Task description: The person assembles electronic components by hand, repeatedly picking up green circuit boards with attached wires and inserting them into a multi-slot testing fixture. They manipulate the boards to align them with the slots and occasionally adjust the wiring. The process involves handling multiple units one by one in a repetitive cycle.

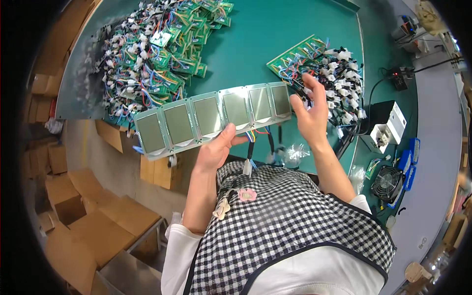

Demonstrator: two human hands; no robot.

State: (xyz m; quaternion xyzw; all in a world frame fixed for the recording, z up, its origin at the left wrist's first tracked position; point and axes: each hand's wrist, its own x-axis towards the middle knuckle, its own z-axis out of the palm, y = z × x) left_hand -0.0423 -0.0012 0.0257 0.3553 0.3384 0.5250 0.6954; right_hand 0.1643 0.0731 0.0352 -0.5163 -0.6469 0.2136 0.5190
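A long panel of joined circuit boards with grey LCD screens (207,116) is held up over the table's front edge, tilted with its left end lower. My left hand (216,149) grips its lower edge near the middle, the thumb on the front face; the fingers behind are partly hidden. Coloured wires with a white connector (248,166) dangle below the panel. By the panel's right end, my right hand (312,110) has its fingers apart and holds nothing. Just beyond it lies a bundle of wired boards with white connectors (339,81).
A large heap of green wired boards (162,59) covers the left of the green table (246,49). At the right stand a white-and-black box (388,123), a black fan (388,183) and a small black device with cables (400,78). Cardboard boxes (98,221) fill the floor at left.
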